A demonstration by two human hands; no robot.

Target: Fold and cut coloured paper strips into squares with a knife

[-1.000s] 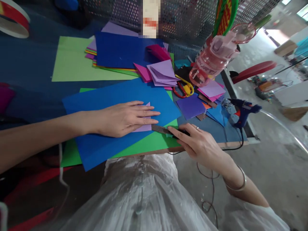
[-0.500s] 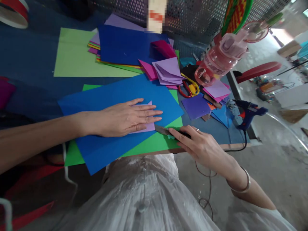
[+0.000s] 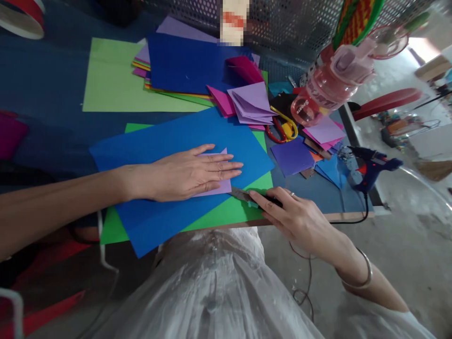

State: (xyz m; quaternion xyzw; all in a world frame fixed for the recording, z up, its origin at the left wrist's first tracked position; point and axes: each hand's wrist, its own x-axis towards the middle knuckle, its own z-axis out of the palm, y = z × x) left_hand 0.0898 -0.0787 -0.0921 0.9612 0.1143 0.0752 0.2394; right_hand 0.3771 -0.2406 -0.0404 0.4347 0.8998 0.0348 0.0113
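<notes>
Well, the left hand (image 3: 180, 174) lies flat, fingers parted, on lilac paper (image 3: 216, 188) over a blue sheet (image 3: 169, 134) near the front edge of the table (image 3: 52, 80); the right hand (image 3: 294, 214) is closed round a knife (image 3: 240, 193) (tip at the paper's corner).

the left hand (image 3: 189, 175) lies flat, fingers apart, on a small purple paper (image 3: 224, 187) — beneath it a blue sheet (image 3: 141, 230), and under that a green sheet (image 3: 212, 216). the right hand (image 3: 294, 213) grips a knife (image 3: 240, 193), its tip by the purple paper's near right corner. beyond are scissors (image 3: 289, 129), folded lilac papers (image 3: 249, 101) and a pink bottle (image 3: 319, 94) — to the right, a glue gun (image 3: 371, 172) at the edge of the worktop (image 3: 45, 70).
</notes>
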